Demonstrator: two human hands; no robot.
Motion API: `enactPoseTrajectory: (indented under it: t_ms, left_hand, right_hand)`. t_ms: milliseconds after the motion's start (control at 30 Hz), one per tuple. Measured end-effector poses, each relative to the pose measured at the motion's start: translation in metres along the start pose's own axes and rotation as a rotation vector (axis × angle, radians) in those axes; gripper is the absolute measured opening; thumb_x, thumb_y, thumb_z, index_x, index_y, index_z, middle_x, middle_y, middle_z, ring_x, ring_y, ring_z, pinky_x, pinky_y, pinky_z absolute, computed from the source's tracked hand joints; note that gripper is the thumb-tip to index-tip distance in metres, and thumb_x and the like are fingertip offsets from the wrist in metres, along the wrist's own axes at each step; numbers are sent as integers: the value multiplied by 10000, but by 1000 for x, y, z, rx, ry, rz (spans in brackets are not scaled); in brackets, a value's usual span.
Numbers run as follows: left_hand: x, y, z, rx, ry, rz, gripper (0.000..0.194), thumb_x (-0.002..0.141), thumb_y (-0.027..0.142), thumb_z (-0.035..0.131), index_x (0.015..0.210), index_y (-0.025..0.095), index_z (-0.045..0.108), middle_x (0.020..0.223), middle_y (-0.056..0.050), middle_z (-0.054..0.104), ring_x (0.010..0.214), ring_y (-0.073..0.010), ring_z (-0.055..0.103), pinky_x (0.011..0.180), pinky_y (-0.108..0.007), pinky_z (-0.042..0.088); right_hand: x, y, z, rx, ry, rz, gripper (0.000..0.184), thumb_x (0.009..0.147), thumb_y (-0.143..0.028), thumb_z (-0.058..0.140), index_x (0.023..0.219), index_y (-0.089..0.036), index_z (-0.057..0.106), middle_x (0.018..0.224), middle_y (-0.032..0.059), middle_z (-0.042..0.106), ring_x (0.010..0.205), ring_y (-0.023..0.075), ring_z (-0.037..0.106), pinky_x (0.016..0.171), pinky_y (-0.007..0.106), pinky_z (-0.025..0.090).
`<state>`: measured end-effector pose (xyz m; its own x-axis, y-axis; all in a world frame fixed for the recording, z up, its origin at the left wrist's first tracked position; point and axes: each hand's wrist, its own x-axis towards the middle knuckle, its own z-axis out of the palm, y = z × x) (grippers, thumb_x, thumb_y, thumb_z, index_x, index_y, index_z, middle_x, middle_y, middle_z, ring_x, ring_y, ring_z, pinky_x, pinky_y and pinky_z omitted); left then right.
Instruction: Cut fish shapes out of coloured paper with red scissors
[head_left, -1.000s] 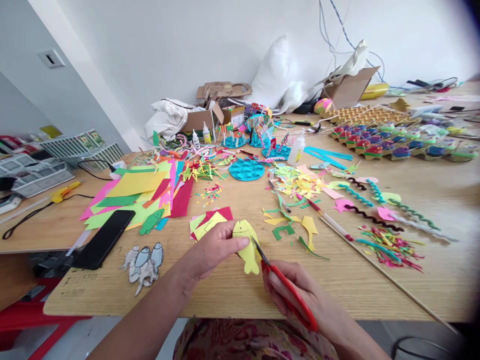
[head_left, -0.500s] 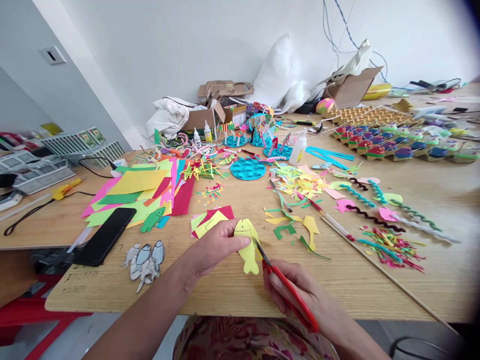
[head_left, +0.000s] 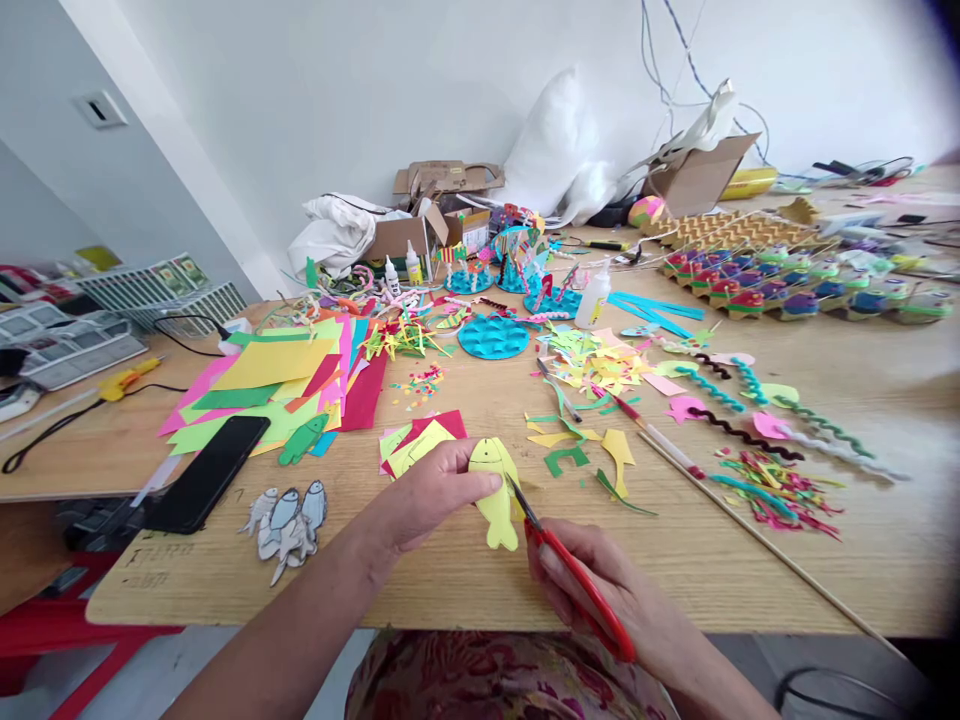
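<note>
Between the thumb and fingers of my left hand (head_left: pixel 435 492) is a yellow paper fish (head_left: pixel 496 510), tail pointing toward me, with an eye and a gill line drawn on its head. My right hand (head_left: pixel 592 565) is closed around the red handles of a pair of scissors (head_left: pixel 581 580). The dark blades meet the fish's right edge, where a strip of yellow paper still hangs alongside. Just beyond my left hand lie small red and yellow paper pieces (head_left: pixel 431 440). Black-and-white paper fish (head_left: pixel 289 530) and a green paper fish (head_left: pixel 304 440) rest to the left.
A black phone (head_left: pixel 206 475) lies left, beside stacked coloured paper (head_left: pixel 270 365). Paper scraps (head_left: pixel 592 362), a paintbrush (head_left: pixel 660 435) and a long thin stick (head_left: pixel 772 545) are on the right. Farther back stand a glue bottle (head_left: pixel 594 297), a blue scalloped disc (head_left: pixel 493 337) and painted egg trays (head_left: pixel 810 285).
The view has shifted very slightly, so the table things sit a little farther left. My hands, the fish and the scissors hold nearly the same position.
</note>
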<state>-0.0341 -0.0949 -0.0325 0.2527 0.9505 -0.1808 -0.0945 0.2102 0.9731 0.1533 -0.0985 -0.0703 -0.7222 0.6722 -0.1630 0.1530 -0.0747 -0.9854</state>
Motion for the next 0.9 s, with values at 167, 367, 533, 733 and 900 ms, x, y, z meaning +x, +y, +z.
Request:
enactPoseTrajectory:
  t_ms: [167,367,533,733,900]
  left_hand:
    - [1,-1,-1,-30,-8,-10,84,655,218,614,673,136,608,633,12,567,571,-89,474,561,-200,362]
    - [1,-3,0,-40,-17,8,108,673,242,617,699,138,605,634,11,564,577,-93,477,567,-202,369]
    - [1,-3,0,4,-7,27,87,685,223,603,687,137,604,629,14,559,593,-93,476,588,-200,369]
    - [1,-2,0,42,18,38,70,684,200,595,682,132,608,641,6,568,608,-96,477,604,-204,367]
    - [2,-1,1,38,18,34,74,687,209,590,686,135,598,652,8,564,604,-94,477,596,-206,372]
  right_hand:
    - [0,2,0,2,1,7,477,846,-585,394,570,-197,370,506,-62,339,471,94,297,436,215,238]
    - [1,2,0,5,-1,-2,454,860,-546,394,567,-201,361,499,-57,355,467,99,322,442,216,257]
    - [0,0,-1,-28,-19,-40,412,881,-485,385,588,-197,379,541,-33,424,522,120,398,502,226,318]
    - [1,0,-1,-48,-12,-43,407,894,-468,372,594,-194,390,548,-35,412,527,120,388,504,227,310]
    - [2,-1,-1,-45,-4,-20,434,886,-504,373,583,-194,382,535,-46,384,507,110,354,479,222,288]
